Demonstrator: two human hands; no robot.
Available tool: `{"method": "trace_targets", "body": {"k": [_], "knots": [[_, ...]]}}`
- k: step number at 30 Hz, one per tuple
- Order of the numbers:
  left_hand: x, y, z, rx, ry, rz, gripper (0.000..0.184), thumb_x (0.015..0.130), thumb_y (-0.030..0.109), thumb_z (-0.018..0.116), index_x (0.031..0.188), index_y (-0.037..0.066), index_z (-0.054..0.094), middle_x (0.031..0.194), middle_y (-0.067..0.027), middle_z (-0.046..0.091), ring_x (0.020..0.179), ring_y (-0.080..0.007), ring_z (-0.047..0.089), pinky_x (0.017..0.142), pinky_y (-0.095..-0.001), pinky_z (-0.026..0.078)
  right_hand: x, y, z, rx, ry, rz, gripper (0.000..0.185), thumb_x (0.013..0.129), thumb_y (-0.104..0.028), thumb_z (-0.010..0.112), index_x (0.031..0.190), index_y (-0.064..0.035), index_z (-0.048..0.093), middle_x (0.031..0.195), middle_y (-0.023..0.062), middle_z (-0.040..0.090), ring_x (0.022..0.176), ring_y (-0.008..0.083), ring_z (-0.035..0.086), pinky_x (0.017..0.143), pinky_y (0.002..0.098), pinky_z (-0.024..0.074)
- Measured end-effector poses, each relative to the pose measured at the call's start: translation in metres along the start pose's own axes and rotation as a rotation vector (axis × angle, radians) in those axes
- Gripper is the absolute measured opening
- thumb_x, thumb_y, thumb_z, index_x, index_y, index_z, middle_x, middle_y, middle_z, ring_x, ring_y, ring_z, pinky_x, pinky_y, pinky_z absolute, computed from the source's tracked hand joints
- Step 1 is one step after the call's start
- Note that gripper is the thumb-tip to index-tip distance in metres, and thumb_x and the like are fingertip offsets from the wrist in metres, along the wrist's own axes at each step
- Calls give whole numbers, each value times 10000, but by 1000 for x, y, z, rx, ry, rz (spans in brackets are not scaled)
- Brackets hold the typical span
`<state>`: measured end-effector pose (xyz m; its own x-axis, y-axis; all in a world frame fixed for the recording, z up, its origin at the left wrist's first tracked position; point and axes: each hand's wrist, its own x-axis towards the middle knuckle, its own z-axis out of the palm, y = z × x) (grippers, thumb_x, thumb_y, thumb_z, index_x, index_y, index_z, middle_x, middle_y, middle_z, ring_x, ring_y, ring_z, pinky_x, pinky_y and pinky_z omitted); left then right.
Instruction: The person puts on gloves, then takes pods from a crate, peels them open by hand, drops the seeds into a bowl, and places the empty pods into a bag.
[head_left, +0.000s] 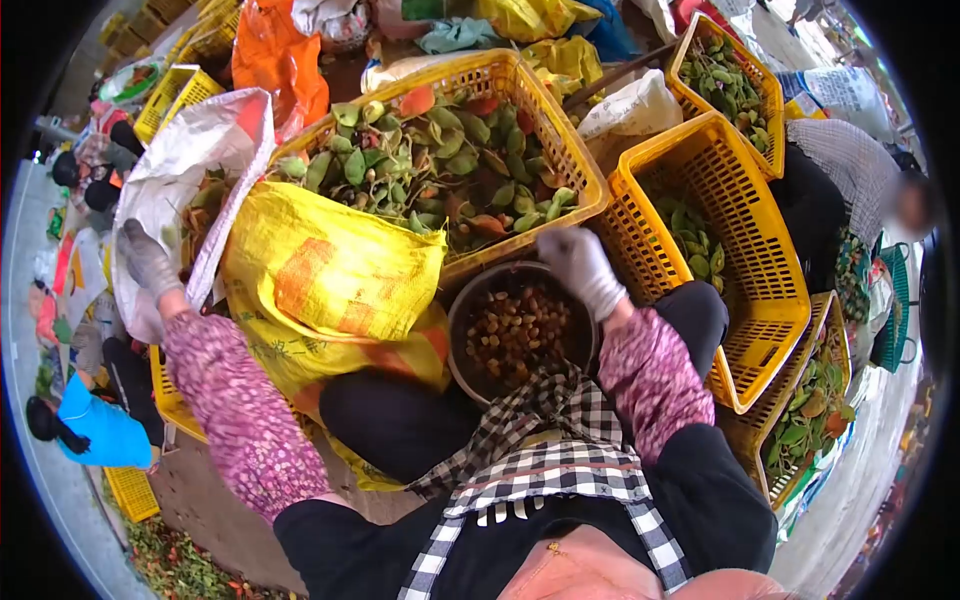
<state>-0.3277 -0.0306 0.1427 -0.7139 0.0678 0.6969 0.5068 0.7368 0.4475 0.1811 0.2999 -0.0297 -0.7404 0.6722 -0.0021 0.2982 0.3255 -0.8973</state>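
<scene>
White sack: its mouth gapes at the far left, beside the yellow bag; the limp wall could fold in and catch the wrist.
Left hand: gloved, at the sack's mouth; whether the fingers pinch cloth or lie loose, I cannot tell.
Right hand: gloved and blurred above the bowl's far right rim, near the big crate; I cannot tell whether it is spread or holding something.
Bowl: between the legs, with brown pieces inside; a shifting knee could tip it and spill them.
Apron: bunched cloth lies over the bowl's near edge; a lean back could drag the rim, if the cloth snags.
Green pods: heaped in the big crate, just beyond the bowl; loose ones at the near edge could drop among the brown pieces if a sleeve brushes them.
Right crate: looks slanted, close to the right forearm; a bump could slide it.
</scene>
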Motion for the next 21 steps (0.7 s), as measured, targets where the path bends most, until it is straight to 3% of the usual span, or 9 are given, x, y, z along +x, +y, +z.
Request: {"method": "trace_targets", "body": {"k": [2,6,7,9,11,16,17,19,21], "knots": [[-64,84,-26,-204,86,-33,546,997,351,292,1283,-88,446,1221,-241,539,1157,-330,513,1015,-387,376,54,-9,-8,-141,180,-214,164,826,-119,624,953,-22,658,903,159,658,853,322,636,766,349,502],[-198,180,-32,-375,-10,366,346,977,138,372,1181,-94,527,1158,-226,580,1100,-307,561,946,-396,455,146,28,35,-615,-294,-138,360,790,-175,641,1139,-92,620,1187,195,542,1062,363,561,898,395,472],[-221,234,-44,-299,-424,-49,270,920,42,451,1131,-85,560,1136,-203,599,1109,-280,560,948,-380,453,155,26,47,-788,-376,-113,378,780,-178,649,1145,-84,615,1181,203,548,1052,360,572,883,397,484],[-276,267,-38,-1301,-678,92,277,820,-29,529,1090,-48,590,1132,-174,602,1102,-263,557,954,-333,435,173,42,65,-1007,-491,-131,391,780,-181,653,1152,-70,608,1150,211,570,1003,358,598,855,399,504],[-306,262,-17,-1128,-1161,158,263,837,26,576,1094,-26,595,1043,-147,622,990,-249,603,879,-308,461,195,91,86,-1095,-571,-216,380,799,-179,645,1157,-58,602,1100,212,601,928,362,627,826,399,519],[-369,246,55,-1177,-1495,-358,258,942,207,532,1100,10,582,1000,-65,629,916,-185,617,819,-285,491,147,23,14,772,-307,358,305,938,-219,553,1160,-11,579,975,116,664,756,210,648,700,311,544],[-394,234,94,-1276,-1371,-438,244,938,230,548,1054,20,589,962,-64,625,892,-177,622,786,-291,497,126,9,4,943,-327,271,337,956,-256,536,1165,8,564,976,101,655,750,156,634,652,274,537],[-366,272,67,-1575,-1264,-1239,333,945,374,546,991,45,571,918,-16,601,874,-150,605,778,-288,494,92,-10,-2,1117,-288,133,372,949,-296,545,1164,8,558,974,114,655,739,159,631,641,275,535],[-369,284,83,-1749,-1192,-993,461,915,451,566,1128,43,547,990,-12,602,958,-140,564,882,-283,457,56,-39,1,1123,-216,97,367,951,-295,544,1159,6,557,973,97,651,753,142,623,646,270,528]]}}
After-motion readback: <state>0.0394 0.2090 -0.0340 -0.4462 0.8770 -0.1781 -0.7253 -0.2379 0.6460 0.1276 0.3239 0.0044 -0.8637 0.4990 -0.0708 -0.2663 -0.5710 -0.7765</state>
